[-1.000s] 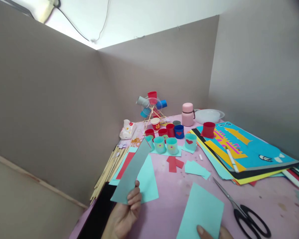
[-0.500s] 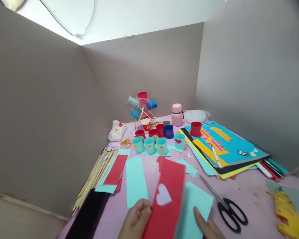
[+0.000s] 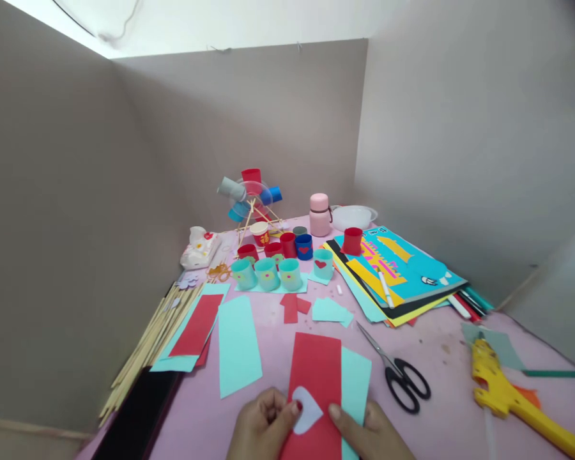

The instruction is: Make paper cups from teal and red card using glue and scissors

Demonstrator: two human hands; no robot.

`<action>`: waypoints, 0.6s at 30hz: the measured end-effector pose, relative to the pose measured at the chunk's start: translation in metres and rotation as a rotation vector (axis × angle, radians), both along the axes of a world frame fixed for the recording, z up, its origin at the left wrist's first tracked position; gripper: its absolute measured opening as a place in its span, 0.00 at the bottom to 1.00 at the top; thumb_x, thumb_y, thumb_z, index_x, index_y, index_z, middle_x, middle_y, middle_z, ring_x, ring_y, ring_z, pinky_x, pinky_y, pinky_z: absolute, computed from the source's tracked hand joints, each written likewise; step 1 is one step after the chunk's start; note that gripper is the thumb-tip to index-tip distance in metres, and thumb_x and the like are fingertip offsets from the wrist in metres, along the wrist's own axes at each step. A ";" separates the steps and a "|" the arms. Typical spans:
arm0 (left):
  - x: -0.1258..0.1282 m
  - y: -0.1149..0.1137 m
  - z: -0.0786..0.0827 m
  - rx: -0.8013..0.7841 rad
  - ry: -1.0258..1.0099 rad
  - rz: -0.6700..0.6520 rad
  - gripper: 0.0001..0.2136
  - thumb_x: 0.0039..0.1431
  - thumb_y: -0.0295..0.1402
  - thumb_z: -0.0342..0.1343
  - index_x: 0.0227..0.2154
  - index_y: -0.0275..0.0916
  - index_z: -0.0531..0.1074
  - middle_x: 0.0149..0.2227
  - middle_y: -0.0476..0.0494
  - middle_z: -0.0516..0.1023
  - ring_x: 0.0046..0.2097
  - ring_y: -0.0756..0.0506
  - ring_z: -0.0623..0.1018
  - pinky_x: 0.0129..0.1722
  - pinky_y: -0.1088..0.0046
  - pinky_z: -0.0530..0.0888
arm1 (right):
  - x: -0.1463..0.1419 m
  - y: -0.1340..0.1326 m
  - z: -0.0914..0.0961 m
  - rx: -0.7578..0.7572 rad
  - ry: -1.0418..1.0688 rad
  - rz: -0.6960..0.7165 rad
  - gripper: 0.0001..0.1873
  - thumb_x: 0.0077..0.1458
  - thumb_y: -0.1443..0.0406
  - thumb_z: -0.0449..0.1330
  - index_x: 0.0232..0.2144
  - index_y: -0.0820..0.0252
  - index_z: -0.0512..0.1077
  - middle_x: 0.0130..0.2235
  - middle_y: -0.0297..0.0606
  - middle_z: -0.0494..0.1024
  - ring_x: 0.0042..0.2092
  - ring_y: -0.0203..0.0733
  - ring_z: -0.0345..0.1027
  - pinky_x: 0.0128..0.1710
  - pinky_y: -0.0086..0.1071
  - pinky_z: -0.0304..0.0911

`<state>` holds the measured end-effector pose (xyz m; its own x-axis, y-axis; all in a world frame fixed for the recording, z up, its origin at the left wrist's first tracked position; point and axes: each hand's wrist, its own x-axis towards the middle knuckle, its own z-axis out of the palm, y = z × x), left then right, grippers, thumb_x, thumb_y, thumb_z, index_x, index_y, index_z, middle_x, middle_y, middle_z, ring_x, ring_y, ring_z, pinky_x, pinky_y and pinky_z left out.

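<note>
A red paper strip with a pale heart on it is between my hands, close to the front of the table. My left hand pinches the strip's left edge, its thumb over the heart's side. My right hand grips the right side, thumb on the red paper and fingers behind a light blue sheet that lies under it. Whether the heart is stuck down or loose, I cannot tell. Black-handled scissors lie to the right. On the left rests a light blue strip.
Decorated paper cups stand behind, before a paper wheel model. A yellow glue gun lies right, near stacked coloured sheets. Wooden sticks and a black flat object line the left. Red scraps lie ahead.
The red strip has come lower and nearer me, uncovering the red scraps. My right hand has closed on the strip and blue sheet together. The view has swung to the right.
</note>
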<state>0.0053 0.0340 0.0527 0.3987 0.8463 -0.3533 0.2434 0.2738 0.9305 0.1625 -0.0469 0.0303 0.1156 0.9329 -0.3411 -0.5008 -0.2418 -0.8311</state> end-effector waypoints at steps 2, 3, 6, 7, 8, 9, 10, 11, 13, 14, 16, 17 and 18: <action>0.003 -0.002 0.002 -0.040 -0.013 0.010 0.23 0.41 0.52 0.62 0.15 0.39 0.61 0.16 0.56 0.62 0.21 0.53 0.59 0.22 0.77 0.55 | 0.001 0.001 -0.001 0.004 0.036 0.010 0.38 0.37 0.42 0.66 0.42 0.67 0.77 0.33 0.49 0.83 0.39 0.60 0.75 0.43 0.50 0.66; 0.004 -0.002 0.002 -0.062 -0.024 0.016 0.23 0.41 0.52 0.62 0.15 0.39 0.61 0.16 0.56 0.62 0.21 0.53 0.59 0.22 0.77 0.55 | 0.002 0.001 -0.001 0.000 0.049 0.013 0.38 0.37 0.42 0.66 0.41 0.67 0.77 0.32 0.49 0.83 0.38 0.60 0.75 0.42 0.50 0.66; 0.003 -0.004 0.002 -0.133 -0.067 0.033 0.22 0.41 0.52 0.62 0.15 0.39 0.63 0.17 0.53 0.66 0.22 0.52 0.63 0.23 0.76 0.59 | 0.003 0.000 -0.003 -0.034 0.048 -0.001 0.36 0.39 0.43 0.65 0.41 0.67 0.76 0.28 0.46 0.82 0.34 0.58 0.76 0.40 0.49 0.67; 0.002 -0.003 0.002 -0.155 -0.084 0.043 0.22 0.42 0.52 0.61 0.15 0.38 0.64 0.18 0.52 0.68 0.22 0.51 0.65 0.23 0.75 0.61 | 0.003 0.000 -0.004 -0.046 0.040 -0.013 0.35 0.40 0.44 0.65 0.41 0.67 0.76 0.27 0.45 0.82 0.33 0.57 0.76 0.39 0.49 0.68; 0.000 -0.002 0.003 -0.174 -0.114 0.065 0.21 0.42 0.52 0.61 0.16 0.38 0.65 0.18 0.51 0.70 0.22 0.50 0.66 0.24 0.74 0.63 | 0.003 0.000 -0.005 -0.057 0.034 -0.028 0.34 0.40 0.44 0.66 0.41 0.66 0.76 0.26 0.44 0.82 0.32 0.56 0.76 0.38 0.48 0.68; -0.003 -0.001 0.006 -0.193 -0.153 0.101 0.21 0.43 0.52 0.61 0.17 0.38 0.66 0.18 0.51 0.71 0.22 0.50 0.68 0.25 0.74 0.64 | 0.004 -0.001 -0.006 -0.066 0.029 -0.048 0.34 0.40 0.44 0.66 0.41 0.66 0.76 0.25 0.43 0.82 0.31 0.55 0.76 0.38 0.48 0.68; -0.007 0.002 0.009 -0.213 -0.197 0.154 0.19 0.43 0.50 0.62 0.18 0.38 0.68 0.17 0.51 0.72 0.22 0.49 0.69 0.25 0.73 0.65 | 0.004 -0.001 -0.007 -0.074 0.025 -0.072 0.33 0.40 0.45 0.66 0.40 0.65 0.77 0.24 0.42 0.82 0.31 0.55 0.76 0.38 0.47 0.68; -0.011 0.005 0.014 -0.234 -0.239 0.222 0.17 0.43 0.48 0.64 0.19 0.38 0.69 0.17 0.51 0.73 0.22 0.49 0.70 0.26 0.73 0.67 | 0.005 -0.001 -0.008 -0.084 0.022 -0.101 0.32 0.40 0.45 0.67 0.39 0.65 0.77 0.24 0.42 0.81 0.31 0.54 0.76 0.38 0.47 0.68; -0.022 0.013 0.025 -0.264 -0.286 0.367 0.14 0.39 0.41 0.68 0.21 0.39 0.71 0.19 0.52 0.76 0.23 0.48 0.73 0.27 0.74 0.68 | 0.007 -0.001 -0.010 -0.111 0.025 -0.165 0.29 0.40 0.46 0.67 0.37 0.64 0.78 0.24 0.41 0.81 0.32 0.55 0.75 0.39 0.45 0.68; -0.027 0.016 0.031 -0.258 -0.275 0.421 0.14 0.37 0.39 0.69 0.22 0.40 0.71 0.19 0.53 0.77 0.23 0.48 0.73 0.27 0.75 0.69 | 0.008 0.000 -0.011 -0.119 0.037 -0.192 0.29 0.39 0.47 0.68 0.36 0.64 0.78 0.23 0.41 0.81 0.33 0.55 0.75 0.39 0.45 0.68; -0.036 0.022 0.039 -0.205 -0.212 0.465 0.15 0.35 0.38 0.70 0.22 0.41 0.70 0.19 0.55 0.76 0.23 0.48 0.73 0.26 0.76 0.69 | 0.008 0.002 -0.011 -0.119 0.082 -0.232 0.28 0.38 0.47 0.69 0.35 0.64 0.78 0.24 0.42 0.81 0.35 0.56 0.75 0.41 0.45 0.68; -0.038 0.022 0.039 -0.164 -0.177 0.450 0.15 0.36 0.40 0.70 0.22 0.41 0.70 0.19 0.55 0.75 0.23 0.48 0.73 0.25 0.76 0.69 | 0.008 0.002 -0.011 -0.113 0.113 -0.243 0.28 0.37 0.47 0.69 0.35 0.64 0.78 0.25 0.42 0.82 0.37 0.57 0.75 0.41 0.45 0.68; -0.038 0.021 0.038 -0.122 -0.145 0.416 0.14 0.37 0.41 0.68 0.22 0.41 0.70 0.19 0.55 0.74 0.23 0.48 0.73 0.25 0.76 0.69 | 0.007 0.003 -0.010 -0.108 0.143 -0.248 0.28 0.36 0.47 0.69 0.34 0.63 0.79 0.25 0.43 0.82 0.38 0.58 0.75 0.42 0.45 0.67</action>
<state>-0.0323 0.0552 0.0907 0.0861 0.9006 -0.4261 -0.0415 0.4306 0.9016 0.1690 -0.0442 0.0208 0.2792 0.8396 -0.4660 -0.6659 -0.1804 -0.7239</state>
